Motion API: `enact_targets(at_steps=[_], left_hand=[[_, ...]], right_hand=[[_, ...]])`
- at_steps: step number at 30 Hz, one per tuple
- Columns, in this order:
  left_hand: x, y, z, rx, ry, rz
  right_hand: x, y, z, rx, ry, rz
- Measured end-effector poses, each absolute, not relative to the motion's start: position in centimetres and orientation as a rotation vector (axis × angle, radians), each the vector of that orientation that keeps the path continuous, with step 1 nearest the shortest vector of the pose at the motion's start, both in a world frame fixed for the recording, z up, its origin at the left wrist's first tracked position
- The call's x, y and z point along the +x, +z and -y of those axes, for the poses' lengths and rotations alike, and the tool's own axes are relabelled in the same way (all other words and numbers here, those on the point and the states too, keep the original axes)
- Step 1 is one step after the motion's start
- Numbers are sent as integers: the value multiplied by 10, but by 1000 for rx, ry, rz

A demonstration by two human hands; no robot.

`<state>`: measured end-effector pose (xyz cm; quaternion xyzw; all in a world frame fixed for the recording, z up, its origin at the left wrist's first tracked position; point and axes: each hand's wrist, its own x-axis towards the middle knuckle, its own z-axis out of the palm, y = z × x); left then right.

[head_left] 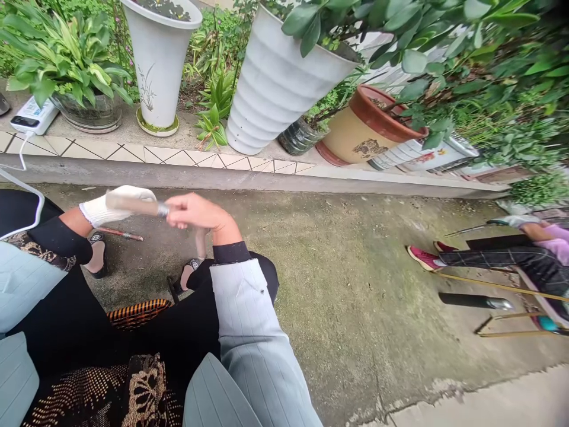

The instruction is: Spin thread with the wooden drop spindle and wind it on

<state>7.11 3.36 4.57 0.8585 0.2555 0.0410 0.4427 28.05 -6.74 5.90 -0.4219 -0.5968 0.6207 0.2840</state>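
My left hand, in a white glove, is closed around a brown wooden handle with a metal collar, held level in front of my knees. My bare right hand is closed on the other end of the same tool, fingers wrapped just past the collar. A blurred pale part hangs down below the right hand; I cannot make it out. Another thin reddish stick lies on the concrete by my left foot.
A tiled ledge ahead carries white planters, a brown pot and a white power bank with a cable. At the right a seated person's legs stretch out beside thin bamboo strips.
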Motion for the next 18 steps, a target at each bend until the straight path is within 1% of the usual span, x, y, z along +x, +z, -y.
enact_targets(at_steps=[3, 6, 9, 13, 14, 15, 16, 18], left_hand=[[73, 43, -32, 2143, 46, -574], [73, 49, -30, 2154, 25, -463], [73, 56, -27, 2140, 3, -375], [70, 62, -25, 2133, 13, -327], [68, 63, -26, 2144, 27, -339], [66, 63, -28, 2164, 41, -366], [64, 63, -31, 2188, 50, -408], [60, 62, -36, 2219, 74, -513]], right_hand=[[298, 64, 64, -1281, 1230, 1101], [314, 56, 59, -1462, 999, 912], [319, 44, 55, -1730, 898, 995], [310, 40, 54, -2122, 675, 1376], [306, 40, 54, -2186, 675, 1497], [301, 41, 56, -2216, 754, 1630], [297, 42, 57, -2190, 924, 1770], [288, 45, 62, -1915, 1442, 2008]])
